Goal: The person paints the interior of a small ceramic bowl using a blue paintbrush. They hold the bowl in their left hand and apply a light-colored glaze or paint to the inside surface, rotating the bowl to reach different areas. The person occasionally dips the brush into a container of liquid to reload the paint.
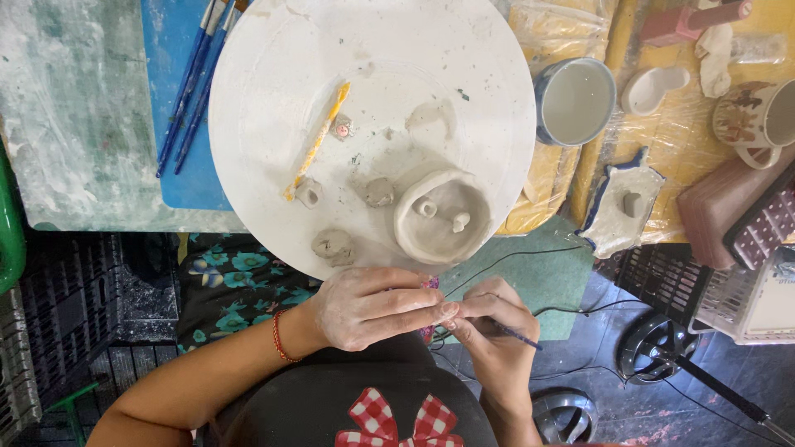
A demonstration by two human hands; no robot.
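Down at six o'clock, just past the near rim of the round white board (273, 83), both hands meet fingertip to fingertip. Left hand (368, 308), dusted with clay and with a red thread at the wrist, is curled shut, its thumb and fingers pinching a small pink thing (429, 284) that shows only as a sliver above and below the fingers; what it is cannot be told. Right hand (494, 324) is closed too, gripping a thin blue tool (517, 335) like a pen, its shaft pointing out toward four o'clock and its tip hidden where the hands touch. On the board, at about five o'clock from its middle, sits a small clay bowl (441, 217) with two little clay pegs standing inside. Three clay lumps (334, 244) lie just left of the bowl, near the board's lower edge and apart from one another. A yellow stick (316, 141) lies slantwise at the board's centre, with a tiny round pink-and-white piece (342, 127) just beside it. Blue brushes (193, 87) rest on a blue mat (174, 165) at ten o'clock, partly under the board's rim. At two o'clock stands a blue-rimmed cup (575, 101), and beyond it, at the right edge, a patterned mug (755, 120). A blue-edged dish (619, 211) with a clay lump in it lies at three o'clock.
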